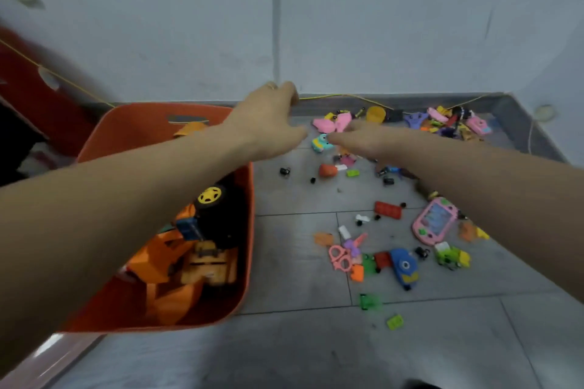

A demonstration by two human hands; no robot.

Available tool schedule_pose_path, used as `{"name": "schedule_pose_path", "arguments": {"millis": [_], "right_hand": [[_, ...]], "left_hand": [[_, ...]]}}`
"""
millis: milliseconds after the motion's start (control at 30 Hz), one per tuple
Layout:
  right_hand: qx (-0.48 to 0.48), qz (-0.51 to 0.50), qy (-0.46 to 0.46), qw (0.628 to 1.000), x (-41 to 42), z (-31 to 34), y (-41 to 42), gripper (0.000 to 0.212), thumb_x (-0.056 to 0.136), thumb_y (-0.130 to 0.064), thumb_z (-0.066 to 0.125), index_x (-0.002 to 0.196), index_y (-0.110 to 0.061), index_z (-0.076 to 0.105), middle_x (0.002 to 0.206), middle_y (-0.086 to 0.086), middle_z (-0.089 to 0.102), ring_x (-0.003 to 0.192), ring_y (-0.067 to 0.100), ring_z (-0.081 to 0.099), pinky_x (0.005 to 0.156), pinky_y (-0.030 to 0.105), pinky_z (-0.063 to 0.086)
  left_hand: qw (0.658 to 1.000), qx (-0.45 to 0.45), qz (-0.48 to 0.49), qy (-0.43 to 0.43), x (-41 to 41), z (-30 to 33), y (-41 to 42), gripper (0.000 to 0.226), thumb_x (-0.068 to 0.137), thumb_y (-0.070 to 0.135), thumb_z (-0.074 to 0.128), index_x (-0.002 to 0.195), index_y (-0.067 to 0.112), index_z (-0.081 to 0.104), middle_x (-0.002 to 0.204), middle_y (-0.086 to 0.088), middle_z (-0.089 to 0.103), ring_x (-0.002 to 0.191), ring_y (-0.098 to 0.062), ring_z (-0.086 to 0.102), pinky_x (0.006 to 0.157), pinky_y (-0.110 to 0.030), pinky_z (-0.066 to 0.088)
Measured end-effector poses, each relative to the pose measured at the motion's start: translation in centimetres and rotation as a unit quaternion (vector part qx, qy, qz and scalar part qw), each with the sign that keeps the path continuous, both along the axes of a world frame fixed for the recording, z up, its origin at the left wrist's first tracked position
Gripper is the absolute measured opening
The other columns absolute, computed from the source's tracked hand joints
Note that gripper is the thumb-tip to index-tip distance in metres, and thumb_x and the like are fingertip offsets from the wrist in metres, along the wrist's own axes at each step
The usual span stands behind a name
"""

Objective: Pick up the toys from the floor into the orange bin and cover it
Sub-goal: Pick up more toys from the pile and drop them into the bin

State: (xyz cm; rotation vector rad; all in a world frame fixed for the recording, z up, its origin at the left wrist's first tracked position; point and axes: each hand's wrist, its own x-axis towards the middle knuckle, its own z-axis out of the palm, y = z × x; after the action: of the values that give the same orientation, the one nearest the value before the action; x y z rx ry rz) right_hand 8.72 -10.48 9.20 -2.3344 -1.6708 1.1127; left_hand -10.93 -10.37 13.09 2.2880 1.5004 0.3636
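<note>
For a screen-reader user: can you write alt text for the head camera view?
Two bare arms reach forward over a grey tiled floor strewn with small toys, left hand and right hand both empty. At left, an uncovered orange bin holds toy trucks.

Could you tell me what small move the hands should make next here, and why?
Probably lower both hands onto the pile near the wall and grasp a toy. The left hand and right hand hover above the pink toy and teal toy, seemingly holding nothing. Many toys still lie on the floor, and the orange bin beside them stands uncovered.
</note>
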Motion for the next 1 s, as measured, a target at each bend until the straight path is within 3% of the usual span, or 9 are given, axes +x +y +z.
{"name": "schedule_pose_path", "arguments": {"millis": [133, 233, 333, 367, 467, 567, 733, 867, 1000], "right_hand": [[-0.135, 0.026, -0.034, 0.990, 6.1, -5.1, -4.7, 0.072, 0.091, -0.057, 0.056, 0.151, -0.027, 0.030, 0.151, 0.006, 0.036, 0.131, 0.033, 0.044, 0.090, 0.044, 0.047], [-0.177, 0.040, -0.105, 0.978, 10.1, -9.9, -8.9, 0.089, 0.079, -0.071, 0.057, 0.152, -0.030, 0.027, 0.157, 0.014, 0.030, 0.137, 0.036, 0.039, 0.107, 0.045, 0.040], [-0.169, -0.005, -0.157, 0.973, 13.9, -14.8, -12.6, 0.110, 0.058, -0.098, 0.029, 0.152, -0.042, 0.023, 0.164, 0.012, 0.012, 0.147, 0.041, 0.014, 0.118, 0.054, 0.022], [-0.159, -0.035, -0.166, 0.973, 14.6, -15.2, -14.0, 0.107, 0.060, -0.099, 0.025, 0.152, -0.044, 0.021, 0.165, 0.012, 0.006, 0.148, 0.042, 0.006, 0.119, 0.054, 0.017], [-0.137, -0.075, -0.158, 0.975, 15.3, -16.4, -16.3, 0.070, 0.093, -0.069, 0.037, 0.154, -0.041, 0.018, 0.164, 0.014, 0.007, 0.148, 0.045, 0.001, 0.120, 0.054, 0.010], [-0.135, -0.117, -0.120, 0.977, 14.4, -17.8, -17.0, 0.086, 0.082, -0.082, 0.031, 0.154, -0.042, 0.011, 0.160, 0.018, 0.021, 0.147, 0.042, 0.014, 0.119, 0.053, 0.010], [-0.115, -0.062, -0.095, 0.987, 11.1, -17.5, -16.9, 0.092, 0.081, -0.080, 0.044, 0.155, -0.032, 0.018, 0.161, 0.019, 0.006, 0.148, 0.043, -0.003, 0.119, 0.054, 0.007], [-0.089, -0.046, -0.114, 0.988, 10.7, -18.3, -16.9, 0.095, 0.073, -0.079, 0.057, 0.150, -0.039, 0.019, 0.159, 0.014, -0.002, 0.144, 0.047, 0.000, 0.111, 0.057, 0.030], [-0.048, 0.002, -0.146, 0.988, 11.2, -18.9, -17.5, 0.093, 0.073, -0.074, 0.063, 0.147, -0.043, 0.017, 0.157, 0.013, -0.003, 0.141, 0.044, 0.009, 0.100, 0.055, 0.044]], "left_hand": [[0.986, -0.097, -0.113, 0.078, 7.1, -6.1, -3.8, 0.070, 0.079, 0.049, 0.065, 0.135, 0.016, 0.041, 0.132, -0.016, 0.049, 0.120, -0.034, 0.051, 0.096, -0.039, 0.045], [0.940, -0.240, -0.113, 0.212, 9.9, -12.2, -6.3, 0.106, 0.070, 0.062, 0.071, 0.151, 0.026, 0.013, 0.146, -0.019, 0.030, 0.129, -0.041, 0.040, 0.103, -0.048, 0.042], [0.912, -0.307, -0.089, 0.257, 11.1, -16.7, -8.0, 0.126, 0.063, 0.066, 0.074, 0.153, 0.032, -0.007, 0.153, -0.020, 0.011, 0.136, -0.046, 0.024, 0.103, -0.055, 0.040], [0.909, -0.316, -0.085, 0.257, 11.6, -17.6, -8.5, 0.130, 0.061, 0.065, 0.076, 0.153, 0.033, -0.009, 0.156, -0.019, 0.006, 0.138, -0.046, 0.020, 0.103, -0.056, 0.039], [0.910, -0.303, -0.092, 0.267, 12.4, -18.9, -9.9, 0.134, 0.058, 0.067, 0.078, 0.153, 0.036, -0.013, 0.159, -0.015, 0.000, 0.140, -0.042, 0.018, 0.102, -0.056, 0.039], [0.913, -0.257, -0.119, 0.295, 13.8, -19.9, -11.6, 0.131, 0.058, 0.071, 0.075, 0.152, 0.037, -0.010, 0.154, -0.011, 0.008, 0.136, -0.037, 0.018, 0.095, -0.052, 0.045], [0.905, -0.208, -0.151, 0.338, 15.3, -20.5, -13.5, 0.128, 0.057, 0.069, 0.078, 0.151, 0.032, -0.001, 0.157, -0.010, 0.001, 0.139, -0.036, 0.013, 0.099, -0.055, 0.041], [0.901, -0.161, -0.164, 0.368, 15.0, -21.1, -14.8, 0.132, 0.052, 0.081, 0.070, 0.150, 0.034, -0.004, 0.157, -0.014, -0.004, 0.141, -0.040, 0.006, 0.103, -0.061, 0.032], [0.913, -0.103, -0.138, 0.371, 14.9, -22.3, -15.5, 0.125, 0.051, 0.079, 0.071, 0.147, 0.032, 0.006, 0.152, -0.019, 0.010, 0.136, -0.041, 0.014, 0.100, -0.055, 0.036]]}}
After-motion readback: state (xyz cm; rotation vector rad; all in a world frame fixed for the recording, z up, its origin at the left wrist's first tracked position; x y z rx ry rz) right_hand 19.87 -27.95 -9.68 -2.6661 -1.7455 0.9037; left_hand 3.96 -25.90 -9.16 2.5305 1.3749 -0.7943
